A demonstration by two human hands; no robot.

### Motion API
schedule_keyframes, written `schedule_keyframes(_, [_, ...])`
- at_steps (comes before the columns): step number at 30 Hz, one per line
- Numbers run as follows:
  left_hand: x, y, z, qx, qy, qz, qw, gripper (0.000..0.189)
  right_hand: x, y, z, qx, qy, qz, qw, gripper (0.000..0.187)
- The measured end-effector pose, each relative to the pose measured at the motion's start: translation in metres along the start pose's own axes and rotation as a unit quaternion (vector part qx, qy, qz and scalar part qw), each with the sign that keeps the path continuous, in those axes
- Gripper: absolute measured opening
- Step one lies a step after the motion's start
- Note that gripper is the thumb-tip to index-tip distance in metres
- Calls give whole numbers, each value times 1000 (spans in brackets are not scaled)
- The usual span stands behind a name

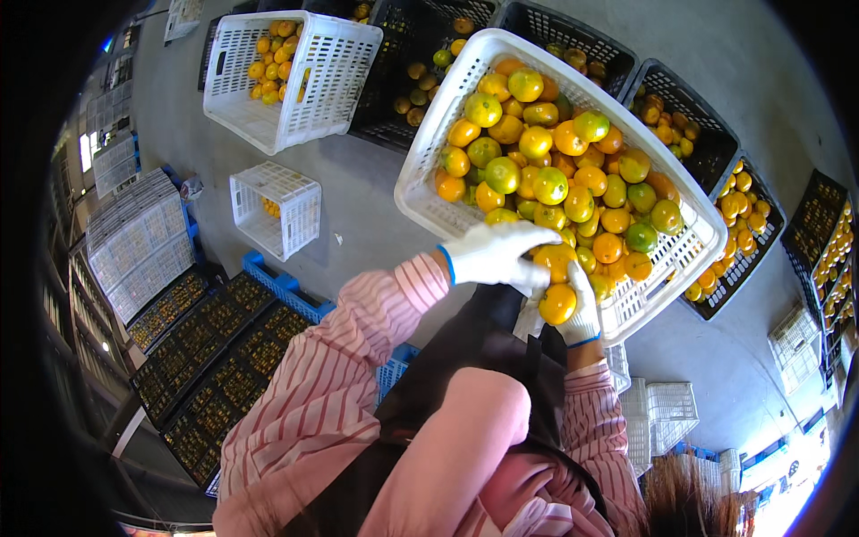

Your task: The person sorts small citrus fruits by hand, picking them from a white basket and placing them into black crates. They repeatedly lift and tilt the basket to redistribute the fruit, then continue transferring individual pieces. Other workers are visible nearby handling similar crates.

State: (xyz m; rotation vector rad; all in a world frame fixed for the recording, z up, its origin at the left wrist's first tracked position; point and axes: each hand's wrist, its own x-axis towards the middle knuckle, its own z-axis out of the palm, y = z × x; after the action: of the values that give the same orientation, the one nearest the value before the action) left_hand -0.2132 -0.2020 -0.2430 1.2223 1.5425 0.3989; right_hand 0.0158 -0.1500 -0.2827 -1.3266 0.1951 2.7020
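A large white plastic crate full of mandarins, orange to green-yellow, stands tilted before me. At its near rim my right hand, in a white knit glove with a blue cuff, grips an orange mandarin. A second mandarin sits just above it, between both hands. My left hand, gloved alike and slightly blurred, spreads its fingers on either side of that second fruit. Whether the left fingers press on it is not clear.
Black plastic crates with some mandarins line the far side of the white crate. Two white crates holding fruit lie at left. Stacked black crates of fruit stand lower left, near a blue pallet. White crates stand lower right.
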Motion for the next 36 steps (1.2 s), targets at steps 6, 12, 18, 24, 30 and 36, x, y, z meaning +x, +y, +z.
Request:
schedule_keyframes(6, [90, -90, -82, 418, 239, -94, 871, 43, -11, -7, -15, 25, -29, 19, 999, 66])
schedule_keyframes(12, [133, -97, -117, 376, 79, -164, 909, 57, -13, -9, -16, -19, -47, -19, 999, 62])
schedule_keyframes(18, [69, -85, -127, 189, -135, -221, 947, 54, -20, -9, -21, -4, -13, -9, 1000, 63])
schedule_keyframes(24, [23, -103, -23, 374, 13, -463, 803, 60, -22, -9, -20, -14, -19, -15, 1000, 64])
schedule_keyframes(30, [4, -91, -26, 194, 117, -380, 897, 75, -19, -12, -10, 17, -18, -31, 999, 68])
schedule_keyframes(36, [-33, -22, -24, 15, 175, -116, 977, 88, -4, -17, 1, 106, -72, -20, 992, 78])
